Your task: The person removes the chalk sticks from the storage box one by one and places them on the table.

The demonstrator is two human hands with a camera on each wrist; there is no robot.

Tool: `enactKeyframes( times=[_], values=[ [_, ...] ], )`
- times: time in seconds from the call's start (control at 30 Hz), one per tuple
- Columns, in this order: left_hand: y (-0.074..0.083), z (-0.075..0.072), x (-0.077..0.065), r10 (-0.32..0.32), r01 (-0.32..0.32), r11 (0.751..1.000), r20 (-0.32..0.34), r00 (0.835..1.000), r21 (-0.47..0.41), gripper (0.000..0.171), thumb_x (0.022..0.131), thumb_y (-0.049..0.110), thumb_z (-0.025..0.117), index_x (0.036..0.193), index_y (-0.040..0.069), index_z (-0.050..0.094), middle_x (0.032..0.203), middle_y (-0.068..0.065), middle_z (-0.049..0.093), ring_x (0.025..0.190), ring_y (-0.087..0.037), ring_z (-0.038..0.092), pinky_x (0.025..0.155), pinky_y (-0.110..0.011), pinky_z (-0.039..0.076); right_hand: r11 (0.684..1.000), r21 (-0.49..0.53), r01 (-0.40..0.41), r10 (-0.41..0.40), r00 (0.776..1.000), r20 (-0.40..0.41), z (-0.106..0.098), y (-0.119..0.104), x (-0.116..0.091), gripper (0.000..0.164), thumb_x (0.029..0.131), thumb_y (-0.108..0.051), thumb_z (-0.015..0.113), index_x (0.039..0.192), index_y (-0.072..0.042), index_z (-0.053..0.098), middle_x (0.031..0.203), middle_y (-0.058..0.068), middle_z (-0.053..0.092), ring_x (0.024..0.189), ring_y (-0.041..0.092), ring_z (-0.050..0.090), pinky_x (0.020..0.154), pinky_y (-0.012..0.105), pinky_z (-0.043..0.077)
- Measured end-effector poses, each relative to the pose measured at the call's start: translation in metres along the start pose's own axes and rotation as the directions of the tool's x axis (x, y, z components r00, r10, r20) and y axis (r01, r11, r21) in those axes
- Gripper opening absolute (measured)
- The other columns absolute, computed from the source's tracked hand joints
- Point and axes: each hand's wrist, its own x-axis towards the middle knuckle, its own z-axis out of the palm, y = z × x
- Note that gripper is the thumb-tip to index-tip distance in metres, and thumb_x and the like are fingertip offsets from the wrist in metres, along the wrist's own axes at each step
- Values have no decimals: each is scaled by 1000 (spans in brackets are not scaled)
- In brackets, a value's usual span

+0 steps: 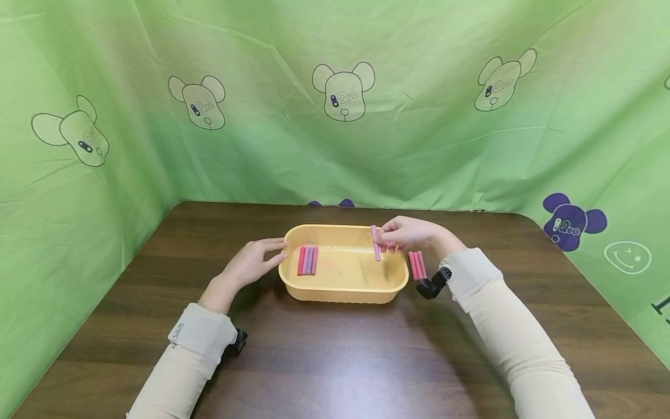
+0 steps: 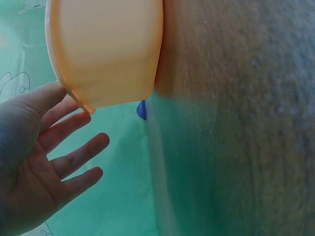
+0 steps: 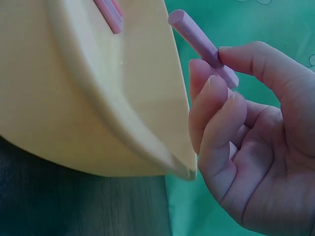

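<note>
A purple chalk stick [image 1: 376, 243] is pinched between the thumb and fingers of my right hand [image 1: 405, 233], over the right part of a yellow oblong basin [image 1: 340, 295]. In the right wrist view the stick [image 3: 197, 39] slants up from the fingertips, above the basin's rim [image 3: 123, 118]. My left hand [image 1: 251, 263] is at the basin's left end. Its thumb and index fingertips meet the rim in the left wrist view, while the other fingers [image 2: 81, 155] spread out loosely. Inside the basin at the left, several red and purple sticks [image 1: 307, 261] lie side by side.
A few pinkish-red sticks [image 1: 417, 266] lie on the brown wooden table [image 1: 335, 349] just right of the basin, beneath my right wrist. A green printed cloth [image 1: 262, 163] hangs behind the table and along its sides.
</note>
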Motion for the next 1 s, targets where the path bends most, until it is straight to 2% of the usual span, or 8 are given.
enactKeyframes(
  times=[0.33, 0.77, 1.0],
  values=[
    [-1, 0, -1, -7, 7, 1000, 4, 1000, -7, 41, 92, 24, 58, 128, 3, 57, 135, -15, 54, 129, -31, 48, 108, -46, 38, 999, 51, 17, -17, 1000, -10, -2, 12, -7, 20, 93, -20, 51, 85, -4, 59, 69, -3, 55, 57, 3, 46, 53, 15, 41],
    [-2, 2, -2, -1, 1, 1000, -6, 1000, -10, 41, 92, 23, 58, 127, 3, 57, 134, -15, 55, 128, -31, 48, 108, -45, 38, 999, 36, -14, 16, 998, -56, -5, 22, -19, 20, 92, -21, 51, 84, -5, 59, 65, -4, 53, 58, 5, 49, 55, 17, 45],
    [-3, 2, -2, 0, 0, 1000, -8, 1000, -13, 41, 92, 24, 58, 128, 3, 57, 135, -15, 54, 128, -30, 48, 108, -45, 38, 998, 66, -6, 10, 998, -68, -9, 31, -25, 20, 93, -22, 52, 88, -4, 59, 69, -3, 54, 65, 10, 56, 61, 22, 50]
  ],
)
